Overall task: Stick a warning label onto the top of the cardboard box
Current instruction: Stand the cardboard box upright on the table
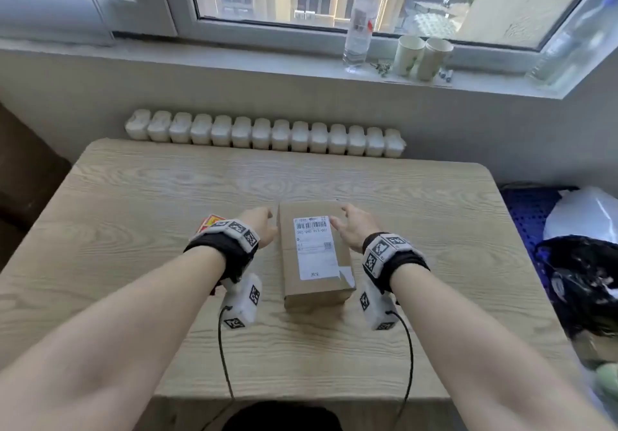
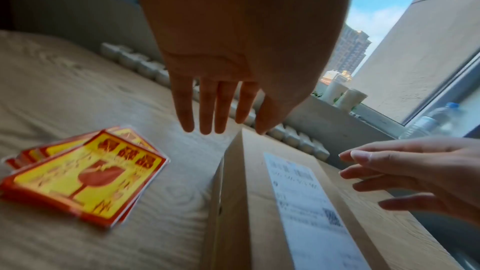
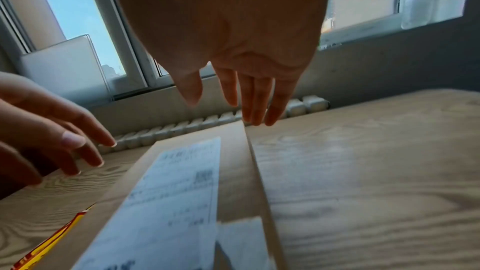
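In the head view the cardboard box point(image 1: 314, 253) lies flat just below the centre of the frame on the pale wood-grain tabletop point(image 1: 133, 203), its long axis running up and down the picture, with a white shipping label point(image 1: 314, 248) covering much of its top face. The left hand point(image 1: 259, 226) hovers just left of the box's upper left corner, fingers straight and spread, holding nothing; in the left wrist view its fingertips point(image 2: 205, 124) hang above the tabletop close to the box's far edge, and whether they touch the cardboard cannot be told. The right hand point(image 1: 351, 226) sits at the box's upper right edge, partly over the top face beside the barcode, also flat and relaxed with nothing in it; the right wrist view shows its fingers point(image 3: 255, 108) straight above the far right corner of the box. The stack of red and yellow warning labels point(image 2: 85, 174), printed with a wine-glass symbol, lies on the tabletop in the lower left of the left wrist view, left of the box and apart from it; in the head view only a corner shows behind the left wrist band. Along the top of the head view a clear bottle point(image 1: 361, 19) and two paper cups point(image 1: 421, 55) stand on the windowsill, and a white radiator point(image 1: 264, 134) runs behind the tabletop's far edge.
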`<state>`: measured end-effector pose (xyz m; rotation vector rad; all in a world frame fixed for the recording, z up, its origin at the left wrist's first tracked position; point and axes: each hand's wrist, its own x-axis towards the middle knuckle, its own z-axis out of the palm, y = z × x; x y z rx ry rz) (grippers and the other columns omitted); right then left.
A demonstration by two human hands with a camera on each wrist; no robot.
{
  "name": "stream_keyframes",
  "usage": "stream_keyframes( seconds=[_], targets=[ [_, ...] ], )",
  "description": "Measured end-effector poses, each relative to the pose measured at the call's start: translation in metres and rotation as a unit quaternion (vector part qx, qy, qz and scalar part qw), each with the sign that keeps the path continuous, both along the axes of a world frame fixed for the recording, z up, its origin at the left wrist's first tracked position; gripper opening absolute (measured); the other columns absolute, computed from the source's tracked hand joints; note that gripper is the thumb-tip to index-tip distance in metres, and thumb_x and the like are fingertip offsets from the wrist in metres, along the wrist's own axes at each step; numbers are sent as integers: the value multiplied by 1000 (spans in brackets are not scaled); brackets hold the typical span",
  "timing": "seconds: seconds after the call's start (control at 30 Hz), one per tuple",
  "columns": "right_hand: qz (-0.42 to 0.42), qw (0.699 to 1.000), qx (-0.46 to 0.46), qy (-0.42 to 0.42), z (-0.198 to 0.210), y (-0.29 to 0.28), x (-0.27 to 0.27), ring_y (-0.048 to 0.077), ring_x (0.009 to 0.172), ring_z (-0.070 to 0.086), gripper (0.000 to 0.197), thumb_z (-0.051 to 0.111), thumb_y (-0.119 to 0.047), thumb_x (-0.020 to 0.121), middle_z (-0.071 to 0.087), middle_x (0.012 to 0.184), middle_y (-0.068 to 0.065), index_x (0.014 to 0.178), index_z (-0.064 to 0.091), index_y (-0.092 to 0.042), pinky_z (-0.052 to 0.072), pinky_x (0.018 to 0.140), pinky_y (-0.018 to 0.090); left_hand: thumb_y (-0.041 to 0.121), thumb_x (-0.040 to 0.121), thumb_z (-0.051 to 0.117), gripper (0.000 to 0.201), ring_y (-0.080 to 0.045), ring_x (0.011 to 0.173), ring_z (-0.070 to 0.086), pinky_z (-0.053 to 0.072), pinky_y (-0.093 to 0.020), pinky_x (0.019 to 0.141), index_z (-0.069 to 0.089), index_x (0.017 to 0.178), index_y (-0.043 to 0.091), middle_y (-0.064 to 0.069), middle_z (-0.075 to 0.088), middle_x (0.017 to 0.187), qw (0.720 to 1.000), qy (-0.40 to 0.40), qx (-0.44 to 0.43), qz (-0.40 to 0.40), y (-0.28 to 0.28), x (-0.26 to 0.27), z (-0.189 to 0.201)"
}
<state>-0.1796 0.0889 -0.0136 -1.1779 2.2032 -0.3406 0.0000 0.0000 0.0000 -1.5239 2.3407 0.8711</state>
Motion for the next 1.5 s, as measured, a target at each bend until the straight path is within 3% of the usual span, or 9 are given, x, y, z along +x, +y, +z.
stream_keyframes(
  seconds=[0.2,0.33,0.53,0.73,0.83,1.03,1.17,1.33,1.5],
  targets=[
    [-53,995,27,-80,-29,7,3,30,127,48,53,54,-32,91,51,140,11,136,36,-12,38,106,38,30,92,50,59,-29,128,49,40,-34,103,32,142,7,-16,50,140,994,-2,104,36,11,1,-36],
    [-78,990,21,-114,-40,8,0,26,120,54,50,57,-32,88,57,134,4,133,40,-18,43,103,40,25,93,49,53,-29,104,59,51,-36,75,30,142,23,-10,58,131,969,99,208,93,15,-1,-49],
    [-101,984,3,-147,-41,8,-1,24,119,55,51,61,-29,86,58,132,4,132,42,-17,44,101,39,16,94,47,51,-27,100,59,50,-43,88,32,141,28,-15,58,131,940,158,265,148,17,-3,-50],
    [-152,963,-77,-210,-28,6,-6,26,128,48,83,69,-29,80,48,142,10,146,21,-18,44,103,49,4,92,46,62,-29,124,51,47,-45,88,18,144,23,-9,45,146,929,220,250,161,11,-3,-33],
    [-158,948,-123,-248,-16,5,-11,21,122,52,84,75,-28,75,57,128,11,144,27,-23,48,100,44,21,94,46,46,-32,122,53,45,-48,94,28,136,18,-9,50,140,909,271,241,206,6,-6,-17],
    [-199,907,-164,-334,5,1,-18,25,105,63,71,77,-49,64,63,116,10,124,48,-24,50,96,49,50,93,33,42,-25,104,56,40,-48,98,37,128,27,-7,59,103,867,331,258,271,-4,-13,9],
    [-232,879,-179,-377,15,-4,-19,27,99,60,42,50,-52,88,60,103,5,109,51,-15,47,96,46,50,93,33,30,-22,87,55,45,-41,83,40,99,22,-6,57,90,853,354,263,279,-8,-22,18],
    [-242,875,-184,-377,12,-5,-20,24,88,53,15,49,-33,93,59,103,7,91,50,-19,43,73,32,39,95,41,21,-23,93,53,43,-43,85,38,104,20,-8,56,106,843,365,262,296,-11,-27,15],
    [-230,882,-172,-373,8,-4,-18,24,103,58,38,46,-21,94,58,119,7,131,39,-23,44,77,32,24,96,41,19,-21,104,49,42,-39,84,38,113,17,-7,51,116,843,369,257,294,-10,-31,10]
  ],
)
